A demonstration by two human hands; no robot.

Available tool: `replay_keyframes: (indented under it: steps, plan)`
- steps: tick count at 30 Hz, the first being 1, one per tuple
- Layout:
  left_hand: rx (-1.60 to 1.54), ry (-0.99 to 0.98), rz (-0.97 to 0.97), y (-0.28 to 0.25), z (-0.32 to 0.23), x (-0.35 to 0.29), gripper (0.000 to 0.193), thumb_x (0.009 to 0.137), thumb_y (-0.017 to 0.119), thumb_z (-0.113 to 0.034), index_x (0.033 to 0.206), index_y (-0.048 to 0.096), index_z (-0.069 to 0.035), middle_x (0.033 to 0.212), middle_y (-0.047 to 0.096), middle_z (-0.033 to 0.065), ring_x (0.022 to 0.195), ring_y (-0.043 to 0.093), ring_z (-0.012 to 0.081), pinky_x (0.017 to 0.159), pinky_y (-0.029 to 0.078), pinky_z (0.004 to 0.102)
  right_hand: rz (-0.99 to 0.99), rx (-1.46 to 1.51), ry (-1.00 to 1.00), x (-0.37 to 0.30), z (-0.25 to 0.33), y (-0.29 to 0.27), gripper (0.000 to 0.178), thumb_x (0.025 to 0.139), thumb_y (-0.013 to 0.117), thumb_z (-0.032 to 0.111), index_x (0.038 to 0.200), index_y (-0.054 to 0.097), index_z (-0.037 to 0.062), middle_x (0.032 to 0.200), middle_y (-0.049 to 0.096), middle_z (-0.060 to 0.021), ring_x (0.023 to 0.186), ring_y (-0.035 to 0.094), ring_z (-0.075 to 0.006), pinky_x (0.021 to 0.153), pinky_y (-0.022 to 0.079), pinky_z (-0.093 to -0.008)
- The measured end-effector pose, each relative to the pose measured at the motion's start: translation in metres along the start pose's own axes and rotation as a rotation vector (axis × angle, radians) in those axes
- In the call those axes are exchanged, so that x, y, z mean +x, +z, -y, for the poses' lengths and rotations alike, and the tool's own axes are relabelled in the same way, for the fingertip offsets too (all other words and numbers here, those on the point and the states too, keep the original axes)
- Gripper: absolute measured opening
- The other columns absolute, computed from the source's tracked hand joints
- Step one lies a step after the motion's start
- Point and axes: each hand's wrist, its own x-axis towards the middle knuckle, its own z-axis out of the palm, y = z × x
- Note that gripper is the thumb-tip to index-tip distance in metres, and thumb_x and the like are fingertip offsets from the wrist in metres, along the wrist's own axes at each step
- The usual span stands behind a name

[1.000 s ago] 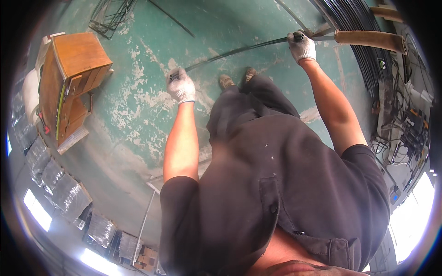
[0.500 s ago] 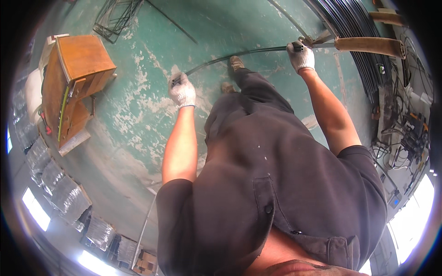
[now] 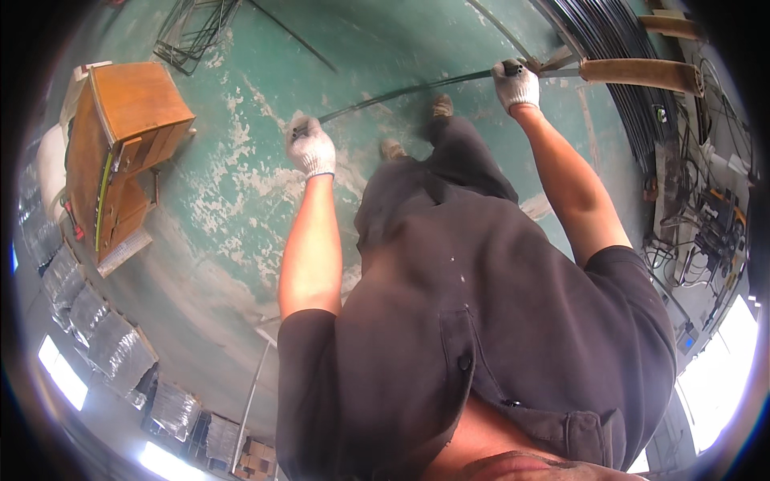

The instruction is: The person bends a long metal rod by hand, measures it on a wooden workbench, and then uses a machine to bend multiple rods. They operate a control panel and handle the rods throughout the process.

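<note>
My left hand [image 3: 310, 148], in a white knitted work glove, is closed around one end of some thin dark metal tubes [image 3: 401, 92]. My right hand [image 3: 517, 86], gloved alike, grips them farther to the right, and small round open tube ends show at its fist. The tubes span the gap between both fists in front of my legs, above the floor; how many there are I cannot tell. Just beyond my right fist is a metal rack arm [image 3: 559, 72] with a brown padded sleeve [image 3: 642, 74].
Long black tubes [image 3: 597, 48] lie stacked at the right. A wooden cabinet [image 3: 144, 100] stands at left. Wire frames [image 3: 188, 36] and a loose rod [image 3: 293, 34] lie on the worn green floor [image 3: 241, 160]. Plastic-wrapped stacks [image 3: 112, 345] line the left; cables and tools [image 3: 718, 224] crowd the right.
Both fists have shifted slightly left and up in the picture, still holding the tubes. One of my shoes has moved right. The surroundings on the left sit a little farther left.
</note>
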Motion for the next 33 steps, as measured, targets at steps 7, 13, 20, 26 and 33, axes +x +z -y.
replay_keyframes:
  steps: [7, 13, 20, 26, 33]
  plan:
    - [0.082, -0.017, -0.024, 0.0, -0.004, 0.007, 0.01, 0.101, 0.078, -0.014, 0.103, 0.078, -0.004, 0.096, 0.079, 0.0061, 0.089, 0.074, 0.0199, 0.083, 0.059, 0.0366, 0.013, 0.051, 0.002, -0.001, 0.008, -0.009, 0.037, 0.104, 0.06, 0.044, 0.103, 0.078, 0.0122, 0.097, 0.078, -0.0219, 0.095, 0.077, -0.0451, 0.086, 0.061, -0.0537]
    - [0.029, 0.027, -0.062, 0.005, -0.002, 0.005, 0.013, 0.101, 0.077, -0.016, 0.104, 0.078, -0.004, 0.1, 0.081, 0.0089, 0.093, 0.077, 0.0231, 0.087, 0.06, 0.0387, 0.052, 0.161, 0.036, -0.002, 0.005, -0.009, 0.032, 0.102, 0.065, 0.043, 0.102, 0.078, 0.0136, 0.094, 0.078, -0.0208, 0.093, 0.077, -0.0436, 0.084, 0.061, -0.0535]
    - [0.115, -0.031, -0.068, 0.008, -0.01, 0.006, 0.015, 0.101, 0.077, -0.017, 0.104, 0.079, -0.003, 0.101, 0.082, 0.0106, 0.095, 0.079, 0.0234, 0.087, 0.06, 0.0385, 0.072, 0.118, 0.008, 0.006, 0.0, -0.009, 0.035, 0.103, 0.063, 0.045, 0.104, 0.079, 0.0136, 0.096, 0.079, -0.022, 0.095, 0.076, -0.0458, 0.086, 0.061, -0.0546]
    - [0.084, 0.028, -0.143, 0.014, 0.003, 0.009, 0.017, 0.1, 0.077, -0.017, 0.106, 0.078, -0.001, 0.101, 0.083, 0.0117, 0.094, 0.079, 0.0248, 0.087, 0.061, 0.0386, 0.104, 0.074, -0.019, 0.01, 0.002, -0.01, 0.038, 0.105, 0.062, 0.047, 0.106, 0.079, 0.0136, 0.097, 0.078, -0.0229, 0.096, 0.076, -0.0462, 0.087, 0.061, -0.0548]
    - [0.232, 0.039, -0.147, 0.016, 0.0, 0.01, 0.025, 0.101, 0.078, -0.023, 0.1, 0.082, 0.003, 0.1, 0.084, 0.0167, 0.093, 0.081, 0.029, 0.085, 0.061, 0.0415, 0.108, 0.06, -0.036, 0.009, 0.005, -0.018, 0.041, 0.107, 0.058, 0.049, 0.103, 0.075, 0.0119, 0.096, 0.077, -0.0255, 0.094, 0.076, -0.0476, 0.086, 0.06, -0.0572]
